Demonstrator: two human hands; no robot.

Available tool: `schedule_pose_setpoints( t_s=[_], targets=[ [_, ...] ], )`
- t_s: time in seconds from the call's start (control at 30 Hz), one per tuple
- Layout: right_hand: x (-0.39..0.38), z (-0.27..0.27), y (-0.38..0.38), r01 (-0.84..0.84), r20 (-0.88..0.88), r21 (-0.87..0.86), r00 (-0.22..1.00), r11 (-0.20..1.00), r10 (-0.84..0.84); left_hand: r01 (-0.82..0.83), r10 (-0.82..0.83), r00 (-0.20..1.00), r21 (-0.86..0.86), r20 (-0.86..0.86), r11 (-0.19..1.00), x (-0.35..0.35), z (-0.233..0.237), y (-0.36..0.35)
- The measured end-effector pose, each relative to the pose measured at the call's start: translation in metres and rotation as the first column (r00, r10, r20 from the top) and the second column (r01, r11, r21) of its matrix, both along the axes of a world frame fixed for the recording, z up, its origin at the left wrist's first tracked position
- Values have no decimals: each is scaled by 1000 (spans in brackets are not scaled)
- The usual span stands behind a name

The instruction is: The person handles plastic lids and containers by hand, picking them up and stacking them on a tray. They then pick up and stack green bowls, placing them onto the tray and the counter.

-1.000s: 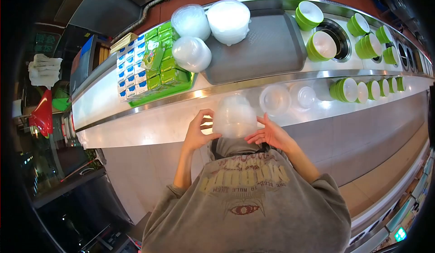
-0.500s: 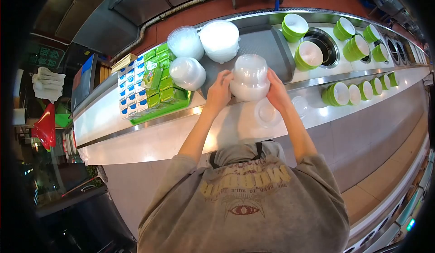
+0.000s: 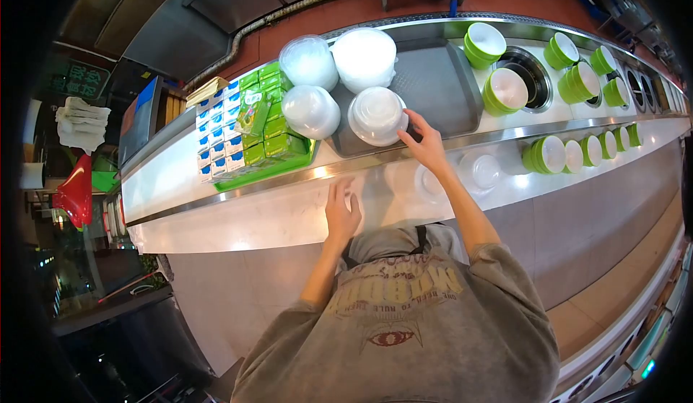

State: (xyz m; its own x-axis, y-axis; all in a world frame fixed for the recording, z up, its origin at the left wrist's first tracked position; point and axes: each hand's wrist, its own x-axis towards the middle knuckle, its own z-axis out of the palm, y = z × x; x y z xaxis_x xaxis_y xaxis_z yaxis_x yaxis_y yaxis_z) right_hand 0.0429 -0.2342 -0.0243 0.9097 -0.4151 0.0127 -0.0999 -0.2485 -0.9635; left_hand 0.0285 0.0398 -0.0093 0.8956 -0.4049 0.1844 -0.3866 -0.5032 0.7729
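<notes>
A stack of clear plastic bowls (image 3: 377, 116) rests upside down on the front left part of the grey tray (image 3: 440, 71). At its right side is my right hand (image 3: 424, 142), thumb and fingers apart, the fingertips at the rim; the hand does not wrap round the stack. My left hand (image 3: 342, 209) hovers over the near strip of the counter, fingers loosely apart and holding nothing. Behind and left of the stack stand more plastic bowl stacks: a tall white one (image 3: 364, 60), a clear one (image 3: 308, 64) and a smaller one (image 3: 310, 113).
Green and white tissue packs (image 3: 249, 125) fill a green tray (image 3: 267, 168) at the left. Several green cups with white insides (image 3: 506, 91) stand at the right around round metal wells (image 3: 530, 78). Clear round plastic pieces (image 3: 480, 172) lie on the near ledge.
The bowl stack that both hands held now sits farther back on the tray. My left hand has let go and drawn back toward my body; my right hand remains at the stack's side.
</notes>
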Motion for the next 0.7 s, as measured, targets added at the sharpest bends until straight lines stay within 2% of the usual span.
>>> schedule_pose_setpoints(
  t_s=[0.07,0.2,0.27,0.33,0.43,0.53,0.63,0.7],
  targets=[
    [2,-7,9,33,59,-60,998,998,-29,-26,28,993,20,-113,999,-23,-9,14],
    [-8,-3,23,-39,48,-76,998,996,43,-33,39,965,27,-259,999,-47,-27,26],
    [-18,-7,30,-6,139,-117,990,993,22,7,6,933,34,-359,999,-51,-33,29],
    [-33,1,36,104,259,-334,966,937,-15,81,-52,900,48,-434,996,-51,-35,29],
    [-74,-9,40,294,256,-433,947,852,-197,212,-151,852,66,-500,975,-51,-37,31],
    [-127,-29,38,527,61,-292,843,799,-534,281,-202,816,66,-542,957,-53,-37,35],
    [-164,-41,35,652,-241,-423,588,629,-772,320,-229,789,63,-570,945,-52,-39,42],
    [-172,-66,30,676,-434,-283,542,680,-720,356,-253,763,60,-595,933,-51,-40,48]
  ],
)
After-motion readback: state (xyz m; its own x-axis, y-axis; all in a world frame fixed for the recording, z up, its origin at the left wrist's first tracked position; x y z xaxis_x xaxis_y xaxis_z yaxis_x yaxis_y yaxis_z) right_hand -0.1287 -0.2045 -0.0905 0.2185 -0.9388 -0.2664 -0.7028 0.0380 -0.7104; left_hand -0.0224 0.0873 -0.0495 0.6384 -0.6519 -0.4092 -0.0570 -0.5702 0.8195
